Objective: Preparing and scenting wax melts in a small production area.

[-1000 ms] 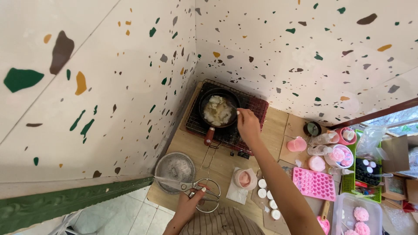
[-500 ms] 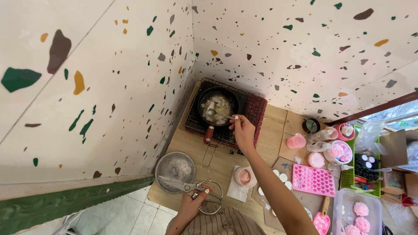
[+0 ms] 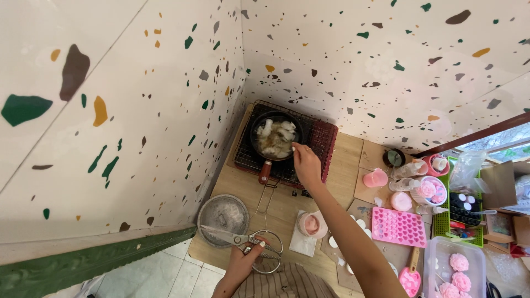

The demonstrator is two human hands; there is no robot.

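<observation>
My right hand (image 3: 305,163) reaches over the stove and pinches a small white piece at the rim of a black pan (image 3: 274,139) that holds pale white chunks. The pan sits on a wire grate over a red-edged stove (image 3: 323,141), its brown handle pointing toward me. My left hand (image 3: 245,258) is low in the view, gripping the handles of metal scissors (image 3: 238,239), whose blades point left over a round metal lid (image 3: 223,216).
A wooden table (image 3: 350,157) stands in a corner of speckled walls. A pink mould tray (image 3: 398,226), a pink cup (image 3: 376,177), small bottles, a green basket (image 3: 448,221) and a clear box of pink flower shapes (image 3: 455,268) lie to the right. A small pink-filled cup (image 3: 311,224) stands on paper.
My right hand has drawn back slightly to the pan's near rim with a white piece. The left hand still holds the scissors by the lid.
</observation>
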